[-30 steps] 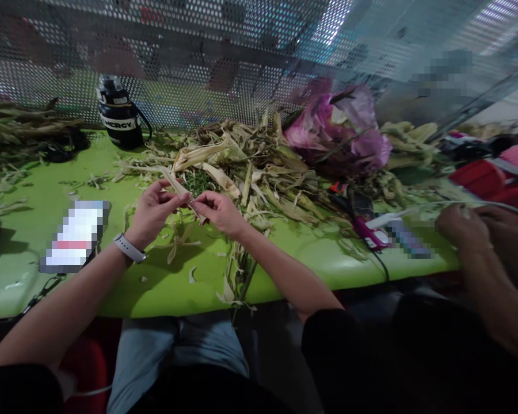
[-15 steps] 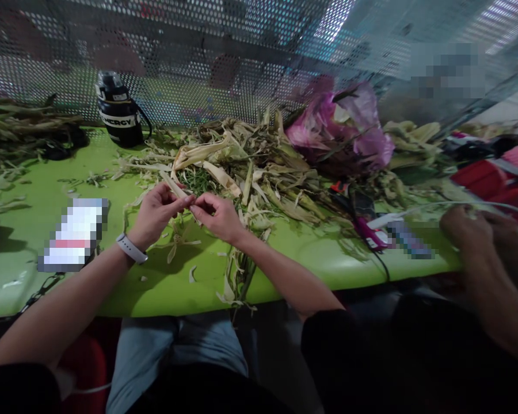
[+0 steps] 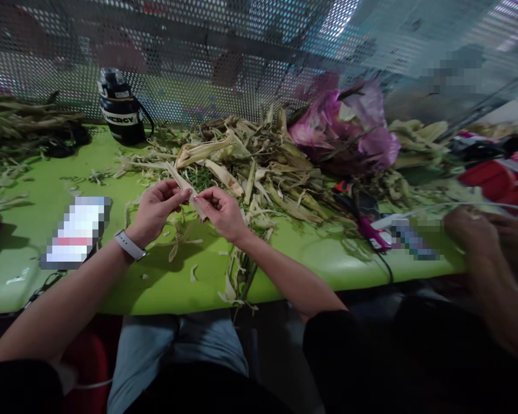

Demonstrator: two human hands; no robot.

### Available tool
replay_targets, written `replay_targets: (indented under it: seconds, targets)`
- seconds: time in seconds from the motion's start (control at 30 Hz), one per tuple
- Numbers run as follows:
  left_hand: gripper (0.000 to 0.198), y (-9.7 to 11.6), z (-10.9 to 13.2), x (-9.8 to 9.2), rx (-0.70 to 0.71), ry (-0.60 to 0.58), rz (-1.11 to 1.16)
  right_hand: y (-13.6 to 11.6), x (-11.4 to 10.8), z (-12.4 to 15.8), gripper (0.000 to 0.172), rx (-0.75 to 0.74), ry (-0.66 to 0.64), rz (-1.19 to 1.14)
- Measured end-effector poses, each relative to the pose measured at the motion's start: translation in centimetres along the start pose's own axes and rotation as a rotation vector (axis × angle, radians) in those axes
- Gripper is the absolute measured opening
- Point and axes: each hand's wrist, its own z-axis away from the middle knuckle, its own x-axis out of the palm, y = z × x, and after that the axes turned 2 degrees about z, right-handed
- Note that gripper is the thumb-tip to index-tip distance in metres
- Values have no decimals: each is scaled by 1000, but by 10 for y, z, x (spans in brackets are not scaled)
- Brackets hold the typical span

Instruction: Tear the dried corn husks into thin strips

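Between my two hands is a pale, flat plant strip [image 3: 181,179], like a dry husk. My left hand [image 3: 156,210] pinches it between thumb and fingers, with a white band on that wrist. Close by on its right, my right hand [image 3: 222,214] grips the strip's lower end, and the fingertips partly cover it. Just beyond the hands lies a heap of dry husks and stalks [image 3: 259,155], with thin green bits [image 3: 201,179] in it. Small pale scraps [image 3: 179,244] lie on the green table under the hands.
On the green table [image 3: 155,293] a phone [image 3: 75,233] lies left, near a dark bottle [image 3: 123,115]. A pink plastic bag [image 3: 349,129] sits behind the heap. At right are a magenta-handled tool [image 3: 373,236], another phone [image 3: 415,238] and another person's hands [image 3: 472,230].
My hands have drawn slightly apart, and more of the pale strip shows between them. The view has shifted a little. The heap looks the same.
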Motion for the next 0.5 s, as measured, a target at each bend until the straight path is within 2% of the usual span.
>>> replay_targets:
  seconds: [0.1,0.23,0.37,0.5]
  targets:
    - [29,2,-1,-2,2,8,-24,-2,-6,-2,30,-3,-94,-49]
    - [26,4,-2,-3,-13,-5,-68,-5,-17,-5,29,-179,-256,111]
    - [27,3,-3,-4,-17,-17,-78,1,-24,-11,24,-468,-256,295]
    - [29,1,-3,-5,-26,-8,-64,8,-25,-14,16,-561,-224,368]
